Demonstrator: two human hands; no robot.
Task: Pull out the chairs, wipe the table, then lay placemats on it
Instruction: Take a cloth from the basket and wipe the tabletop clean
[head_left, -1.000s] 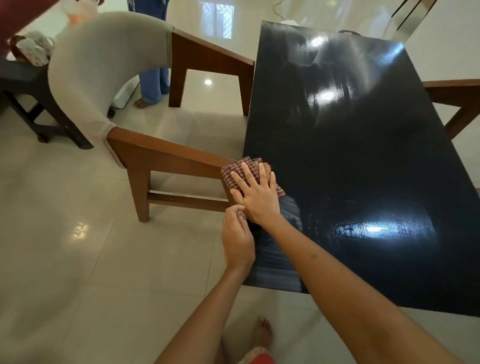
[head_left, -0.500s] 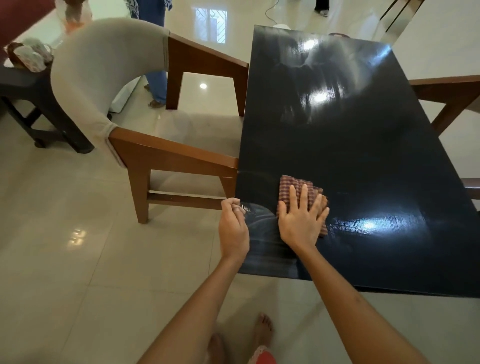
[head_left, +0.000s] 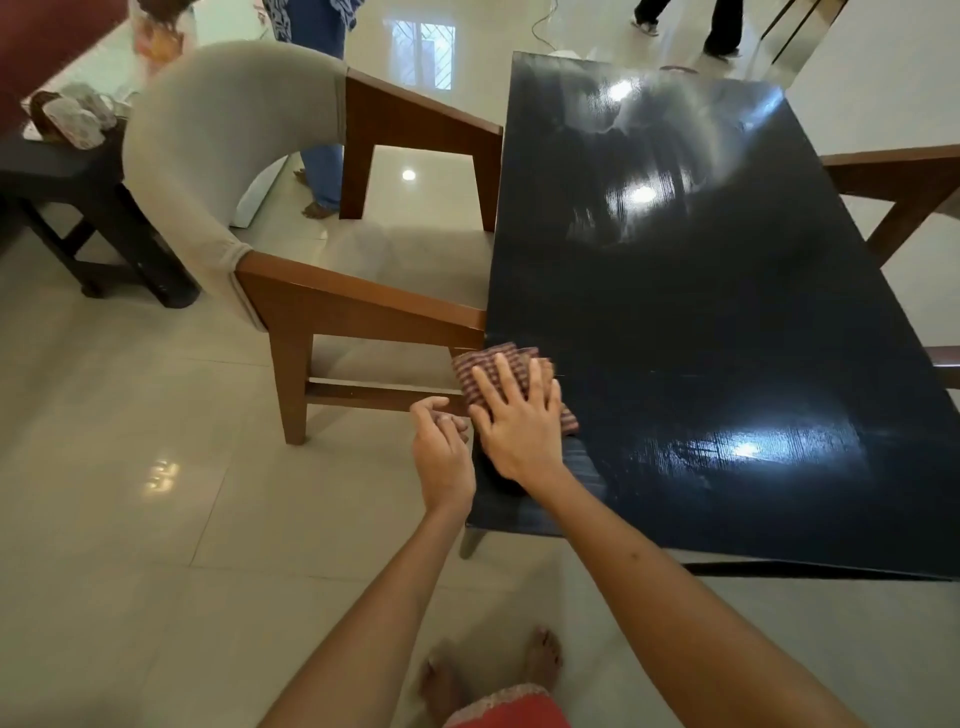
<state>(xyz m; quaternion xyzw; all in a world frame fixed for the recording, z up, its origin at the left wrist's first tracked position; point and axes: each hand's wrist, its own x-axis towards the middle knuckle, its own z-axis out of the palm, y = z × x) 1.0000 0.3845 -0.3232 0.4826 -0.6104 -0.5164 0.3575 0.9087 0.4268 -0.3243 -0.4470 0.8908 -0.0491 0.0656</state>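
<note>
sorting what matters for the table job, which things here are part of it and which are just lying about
Part of the job:
- checked cloth, pressed flat by the right hand
- black table
- armchair beside the table
- left hand, loosely curled at the table edge

Just lying about:
- dark side table
- patterned items on it

We see the cloth (head_left: 506, 370) on the tabletop's (head_left: 727, 322) near left corner. The chair (head_left: 332, 291) stands left of the tabletop, touching its edge.
</note>
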